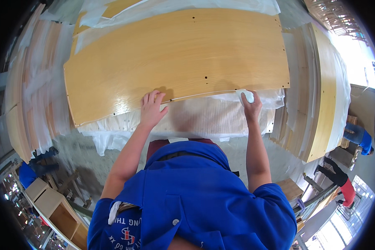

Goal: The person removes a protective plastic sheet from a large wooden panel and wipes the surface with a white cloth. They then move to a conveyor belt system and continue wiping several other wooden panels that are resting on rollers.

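A large varnished yellow-brown wooden panel (154, 54) lies flat in front of me, with several small dark holes in its face. A thin pale line runs along its near edge. My right hand (252, 106) is closed around a small white wad or pad (246, 96), exact kind unclear, against that edge toward the right. My left hand (152, 109) rests on the near edge left of centre, fingers stretched over the panel's face, thumb apart, nothing held. Below the panel, white foam sheeting (104, 139) covers a stack of boards whose lower part is mostly hidden.
Stacks of wooden boards interleaved with white foam stand at the left (25, 91) and right (324, 96). A wooden cabinet frame (50, 200) is at the lower left. People work farther off: one in red (347, 192) and one in blue (366, 142) at the right.
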The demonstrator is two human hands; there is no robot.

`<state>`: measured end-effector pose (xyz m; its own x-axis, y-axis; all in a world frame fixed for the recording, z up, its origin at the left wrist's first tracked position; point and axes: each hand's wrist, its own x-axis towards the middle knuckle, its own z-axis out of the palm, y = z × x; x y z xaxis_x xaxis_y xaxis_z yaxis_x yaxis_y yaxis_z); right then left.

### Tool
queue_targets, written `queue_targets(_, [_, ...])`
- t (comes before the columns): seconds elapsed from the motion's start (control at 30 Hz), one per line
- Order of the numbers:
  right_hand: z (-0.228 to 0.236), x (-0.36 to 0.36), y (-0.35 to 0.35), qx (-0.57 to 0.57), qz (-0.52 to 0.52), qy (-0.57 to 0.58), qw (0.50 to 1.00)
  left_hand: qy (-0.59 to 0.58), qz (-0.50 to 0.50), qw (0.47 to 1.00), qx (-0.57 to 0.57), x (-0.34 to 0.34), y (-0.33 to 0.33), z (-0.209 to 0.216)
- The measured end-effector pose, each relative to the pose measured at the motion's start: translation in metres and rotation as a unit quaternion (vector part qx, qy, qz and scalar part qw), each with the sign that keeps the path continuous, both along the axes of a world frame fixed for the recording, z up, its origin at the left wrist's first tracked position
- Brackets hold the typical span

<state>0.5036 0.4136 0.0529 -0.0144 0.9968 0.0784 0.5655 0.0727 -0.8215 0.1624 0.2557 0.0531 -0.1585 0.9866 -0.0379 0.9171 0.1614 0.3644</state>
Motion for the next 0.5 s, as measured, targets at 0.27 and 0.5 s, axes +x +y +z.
queue_targets(0.27, [-0.006, 0.011, 0.008, 0.006, 0.007, 0.001, 1.000, 0.023, -0.039, 0.998, -0.040, 0.018, 0.029, 0.004])
queue_targets(0.5, [-0.010, 0.015, 0.010, 0.003, 0.012, 0.037, 0.999, 0.064, -0.039, 0.993, -0.089, 0.026, 0.050, 0.007])
